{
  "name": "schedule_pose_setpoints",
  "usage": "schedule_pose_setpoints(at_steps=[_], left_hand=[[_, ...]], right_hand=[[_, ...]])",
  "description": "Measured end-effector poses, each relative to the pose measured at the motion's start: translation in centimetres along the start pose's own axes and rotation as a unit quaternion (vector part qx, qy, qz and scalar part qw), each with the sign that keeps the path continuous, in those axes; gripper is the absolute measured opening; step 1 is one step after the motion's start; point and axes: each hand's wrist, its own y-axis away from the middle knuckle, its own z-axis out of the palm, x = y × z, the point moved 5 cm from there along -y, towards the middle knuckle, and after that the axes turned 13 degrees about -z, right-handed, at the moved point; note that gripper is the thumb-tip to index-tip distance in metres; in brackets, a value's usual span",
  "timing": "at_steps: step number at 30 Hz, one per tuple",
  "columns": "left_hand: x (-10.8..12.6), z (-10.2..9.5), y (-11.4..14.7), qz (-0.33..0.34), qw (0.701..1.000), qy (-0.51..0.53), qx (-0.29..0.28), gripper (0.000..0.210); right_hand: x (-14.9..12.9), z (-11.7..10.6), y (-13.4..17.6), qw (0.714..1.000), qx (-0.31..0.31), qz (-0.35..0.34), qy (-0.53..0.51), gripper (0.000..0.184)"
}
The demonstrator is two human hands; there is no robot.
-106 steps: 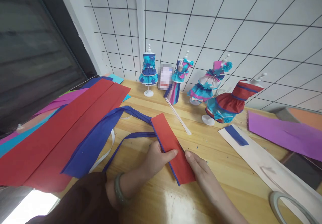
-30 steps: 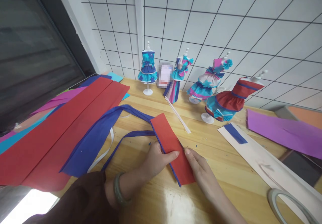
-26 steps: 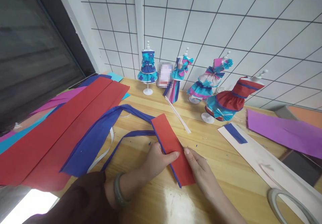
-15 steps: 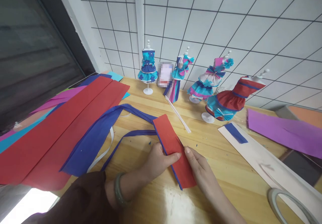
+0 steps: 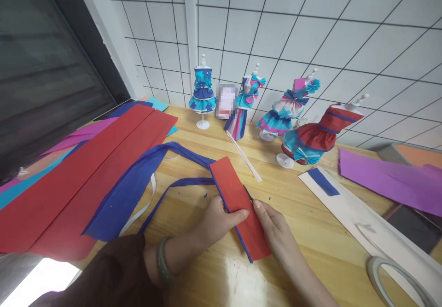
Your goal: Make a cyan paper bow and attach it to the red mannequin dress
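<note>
A red crepe paper strip (image 5: 230,185) with narrow blue trim along its left long edge is held slanting above the table. My left hand (image 5: 221,219) grips it from the left, thumb on top and fingers hidden beneath. On the opposite edge, my right hand (image 5: 272,226) pinches the strip between thumb and fingers. A thin dark sliver (image 5: 247,193) juts up from the right fingertips along that edge; whether it is a tool or trim I cannot tell. Blue paper bands (image 5: 193,154) run leftward from behind the strip's upper left side.
Large red sheets (image 5: 113,155) and a blue sheet (image 5: 127,187) lie at left. Several small dress forms in paper dresses, including a red and turquoise dress (image 5: 319,132), line the wall. A white strip (image 5: 243,157), a pale board (image 5: 348,205), purple paper (image 5: 390,178) and a tape roll (image 5: 375,270) lie about.
More of the dark sliver shows above my right fingertips, standing slightly away from the edge. The lower end of the red strip has shifted slightly down and right. My left hand is nearly still.
</note>
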Motion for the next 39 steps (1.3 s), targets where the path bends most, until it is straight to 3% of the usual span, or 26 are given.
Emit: schedule_pose_setpoints(at_steps=[7,11,14,17,19,24,26,27,29,30,32,34,39], left_hand=[[0.5,0.2,0.1,-0.002,0.998,0.052,-0.040,0.023],[-0.7,-0.4,-0.5,-0.029,0.996,0.077,-0.022,0.024],[-1.4,-0.6,-0.9,-0.057,0.989,0.131,-0.023,0.024],[-1.4,-0.3,-1.0,-0.087,0.975,0.200,-0.047,0.019],[-1.2,-0.1,-1.0,-0.099,0.967,0.227,-0.058,0.019],[-0.9,-0.1,-1.0,-0.091,0.962,0.248,-0.064,0.020],[-0.9,-0.3,-1.0,-0.088,0.962,0.251,-0.063,0.019],[-0.9,-0.3,-1.1,-0.086,0.962,0.251,-0.063,0.019],[-0.8,-0.4,-1.0,-0.076,0.963,0.253,-0.057,0.017],[-0.7,-0.4,-1.0,-0.068,0.963,0.255,-0.056,0.015],[-0.5,-0.4,-1.0,-0.051,0.962,0.260,-0.059,0.012],[-0.2,-0.4,-0.9,-0.039,0.962,0.265,-0.061,0.012],[0.3,-1.2,-1.3,-0.023,0.957,0.284,-0.048,0.016]], right_hand=[[0.4,-0.9,0.0,0.999,0.024,0.026,-0.011,0.046],[0.9,-2.9,-0.3,0.995,-0.003,0.019,0.102,0.051],[2.1,-5.9,-0.8,0.959,0.028,0.031,0.281,0.050],[4.0,-8.3,-1.1,0.889,0.041,0.092,0.447,0.050],[4.9,-9.1,-1.2,0.865,0.047,0.079,0.494,0.046],[4.7,-9.6,-1.1,0.842,0.100,0.018,0.529,0.038],[3.2,-8.8,-0.9,0.867,0.126,-0.054,0.480,0.037],[2.4,-8.2,-0.7,0.897,0.127,-0.090,0.413,0.036],[1.8,-6.1,-0.5,0.973,0.066,-0.067,0.209,0.040],[1.6,-4.8,-0.2,0.994,0.025,-0.043,0.099,0.045],[1.2,-2.5,0.4,0.999,-0.023,0.006,-0.044,0.055],[1.0,-0.9,0.8,0.992,-0.053,0.035,-0.112,0.069],[1.1,-0.4,0.9,0.985,-0.065,0.051,-0.152,0.079]])
